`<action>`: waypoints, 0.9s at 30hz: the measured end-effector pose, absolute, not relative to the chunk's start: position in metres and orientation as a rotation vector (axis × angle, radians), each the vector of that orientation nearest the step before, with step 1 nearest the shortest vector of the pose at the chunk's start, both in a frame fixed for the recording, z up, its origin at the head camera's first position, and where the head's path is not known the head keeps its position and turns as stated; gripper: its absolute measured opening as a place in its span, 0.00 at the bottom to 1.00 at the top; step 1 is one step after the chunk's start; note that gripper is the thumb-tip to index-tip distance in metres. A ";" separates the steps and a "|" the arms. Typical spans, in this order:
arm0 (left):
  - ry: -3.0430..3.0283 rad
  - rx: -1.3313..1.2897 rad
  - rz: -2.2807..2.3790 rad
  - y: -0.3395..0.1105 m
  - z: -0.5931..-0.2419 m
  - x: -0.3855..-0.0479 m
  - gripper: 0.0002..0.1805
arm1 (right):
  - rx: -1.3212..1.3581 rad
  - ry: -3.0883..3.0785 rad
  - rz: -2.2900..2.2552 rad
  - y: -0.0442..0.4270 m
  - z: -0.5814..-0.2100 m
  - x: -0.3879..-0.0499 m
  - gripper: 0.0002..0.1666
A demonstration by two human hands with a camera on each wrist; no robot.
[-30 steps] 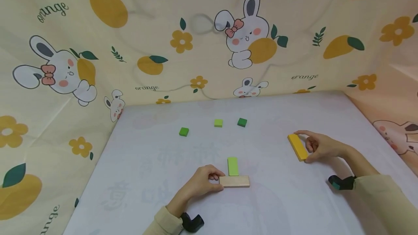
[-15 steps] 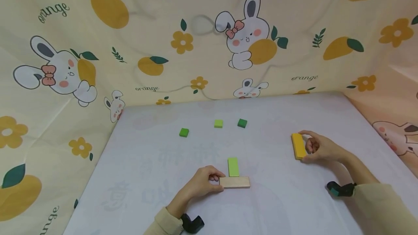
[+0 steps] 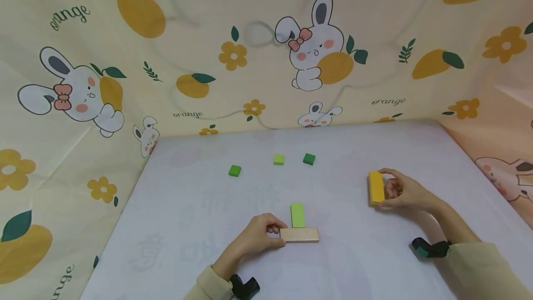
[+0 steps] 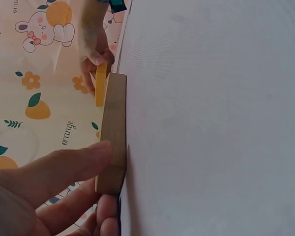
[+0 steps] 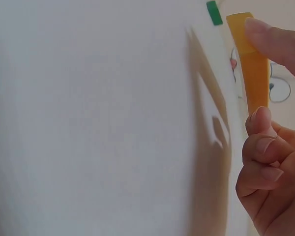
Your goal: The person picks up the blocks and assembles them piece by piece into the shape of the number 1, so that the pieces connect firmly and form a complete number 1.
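A plain wooden block (image 3: 299, 234) lies lengthwise on the white table, its left end pinched between the thumb and fingers of my left hand (image 3: 257, 234). Against its far side lies a light green block (image 3: 297, 215), pointing away from me. To the right, my right hand (image 3: 410, 191) holds a yellow block (image 3: 376, 188) by its two ends, thumb at the near end. In the right wrist view the yellow block (image 5: 255, 78) hangs above the table, apart from its shadow. The left wrist view shows my left thumb on the wooden block (image 4: 114, 128).
Farther back on the table (image 3: 187, 189) lie three small square blocks: a green one (image 3: 235, 171), a light green one (image 3: 279, 159) and a dark green one (image 3: 309, 159). A printed cloth (image 3: 258, 82) with rabbits and oranges rises behind the table and along its sides.
My right hand has turned the yellow block from a slant to nearly straight away from me, and has shifted slightly left. My left hand and the wooden block have stayed in place.
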State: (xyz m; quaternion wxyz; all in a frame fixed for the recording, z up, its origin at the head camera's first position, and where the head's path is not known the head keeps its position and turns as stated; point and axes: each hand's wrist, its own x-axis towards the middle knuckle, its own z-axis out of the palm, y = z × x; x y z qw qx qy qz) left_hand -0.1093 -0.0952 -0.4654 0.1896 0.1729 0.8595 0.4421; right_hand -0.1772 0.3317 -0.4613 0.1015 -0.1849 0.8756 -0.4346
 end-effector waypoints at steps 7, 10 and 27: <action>2.425 0.492 1.223 -0.095 -0.464 -0.109 0.16 | -0.557 2.561 -1.327 0.319 -0.461 -0.175 0.49; 2.428 0.496 1.219 -0.095 -0.464 -0.109 0.16 | -0.590 2.551 -1.361 0.313 -0.461 -0.177 0.49; 2.418 0.490 1.237 -0.095 -0.463 -0.108 0.16 | -0.596 2.537 -1.395 0.285 -0.458 -0.177 0.49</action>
